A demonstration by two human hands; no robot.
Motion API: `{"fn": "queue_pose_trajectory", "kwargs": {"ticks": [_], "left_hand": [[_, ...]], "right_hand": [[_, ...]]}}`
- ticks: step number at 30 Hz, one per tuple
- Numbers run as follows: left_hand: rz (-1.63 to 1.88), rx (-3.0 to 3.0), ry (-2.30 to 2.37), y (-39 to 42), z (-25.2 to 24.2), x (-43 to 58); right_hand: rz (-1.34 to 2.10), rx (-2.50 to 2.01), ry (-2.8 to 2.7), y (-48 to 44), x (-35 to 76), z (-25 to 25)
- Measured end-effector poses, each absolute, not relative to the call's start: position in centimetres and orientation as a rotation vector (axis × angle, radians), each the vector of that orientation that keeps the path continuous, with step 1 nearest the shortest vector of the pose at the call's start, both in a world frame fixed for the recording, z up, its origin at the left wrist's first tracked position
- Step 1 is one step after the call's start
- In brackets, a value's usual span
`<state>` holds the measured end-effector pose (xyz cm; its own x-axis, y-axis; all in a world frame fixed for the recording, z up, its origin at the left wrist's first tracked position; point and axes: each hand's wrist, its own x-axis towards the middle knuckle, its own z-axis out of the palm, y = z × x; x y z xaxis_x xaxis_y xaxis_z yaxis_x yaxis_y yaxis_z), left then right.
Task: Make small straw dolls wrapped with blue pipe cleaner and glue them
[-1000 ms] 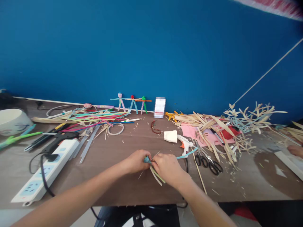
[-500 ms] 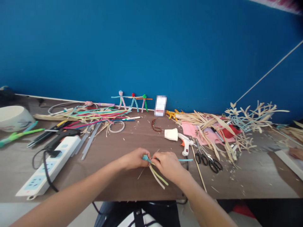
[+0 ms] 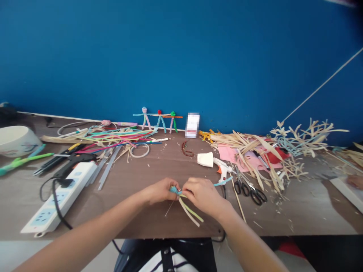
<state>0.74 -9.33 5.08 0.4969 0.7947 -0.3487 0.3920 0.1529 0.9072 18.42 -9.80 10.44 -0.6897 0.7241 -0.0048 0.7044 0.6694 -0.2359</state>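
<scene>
I see L hand (image 3: 160,190) and R hand (image 3: 202,194) meeting low over the near edge of the brown wooden table (image 3: 136,223). Fingertips of both are pinched shut on a teal fuzzy pipe cleaner (image 3: 173,190) wound round a bundle of pale yellow-green straw strips (image 3: 190,213).

My read: small teal knot at bundle top is done. Teal tail runs off to the R, unwound, and strip ends fan loose below.

3 pipe-cleaner stick figures (image 3: 159,119) stand by the blue wall (image 3: 181,56). White glue gun (image 3: 219,166) and black-handled scissors (image 3: 249,189) lie just R of the hands, untouched.

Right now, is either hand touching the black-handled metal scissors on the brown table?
No, the left hand and right hand pinch a blue fuzzy wire, and the black-handled metal scissors lie apart to their right.
</scene>
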Motion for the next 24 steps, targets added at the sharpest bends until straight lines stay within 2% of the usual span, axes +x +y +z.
{"fn": "queue_pose_trajectory", "kwargs": {"ticks": [7, 15, 24], "left_hand": [[0.409, 1.442, 1.080, -9.46, 5.57, 0.72], [0.386, 1.454, 1.098, -9.34, 4.76, 0.54], [0.326, 1.575, 1.126, -9.37, 5.63, 0.71]], "right_hand": [[0.205, -1.115, -2.859, -9.64, 18.39, 10.59], [0.222, -1.001, -2.923, -9.43, 18.54, 10.43], [0.179, -1.101, -2.913, -9.57, 17.89, 10.32]]}}
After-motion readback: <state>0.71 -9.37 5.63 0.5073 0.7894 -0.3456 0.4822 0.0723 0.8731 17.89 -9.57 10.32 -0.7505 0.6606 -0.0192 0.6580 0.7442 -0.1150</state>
